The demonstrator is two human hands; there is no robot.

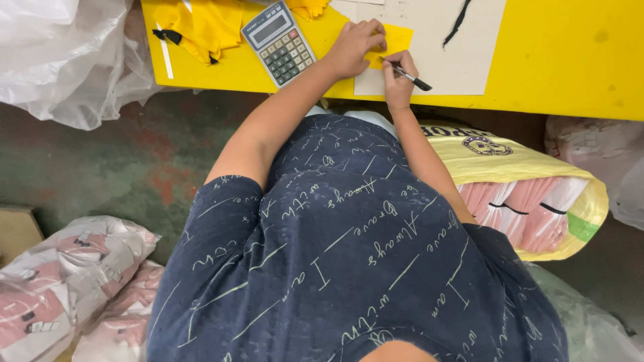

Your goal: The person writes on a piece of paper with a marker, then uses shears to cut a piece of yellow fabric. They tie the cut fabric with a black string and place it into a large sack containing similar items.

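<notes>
On yellow table (557, 60), left hand (352, 47) flat, right hand (397, 77) around pen (410, 77).

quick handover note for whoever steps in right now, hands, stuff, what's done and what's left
Left hand: flat, pressing the small yellow fabric piece onto the beige cardboard sheet.
Right hand: gripping a black pen, tip at the fabric piece's lower edge.
Nearby on the yellow table: grey calculator, pile of yellow fabric cut-offs, black strip on the cardboard.
Done: fabric laid on the cardboard. No pen marks can be made out.
Left: marking along the fabric edge, as far as it shows.
</notes>
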